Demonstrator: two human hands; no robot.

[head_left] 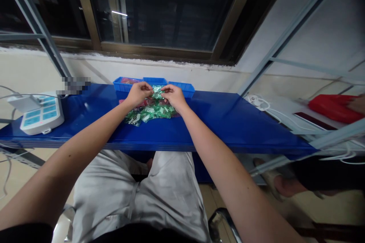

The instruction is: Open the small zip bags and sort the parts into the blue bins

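A small green packet [157,92] is held up between both hands, in front of the blue bins. My left hand [139,94] pinches its left side with thumb and fingers. On the packet's right side, my right hand [173,97] grips with its fingertips. Below them a pile of green packets with pale printed pieces [149,113] lies on the blue table [216,121]. Some reddish packets [142,103] show among the pile, partly behind my left hand.
Three blue bins [181,89] stand along the wall; the left one holds reddish packets [128,81]. A white power strip [42,115] with a plug lies at left. Another person's foot [285,186] and a red item [333,108] are at right.
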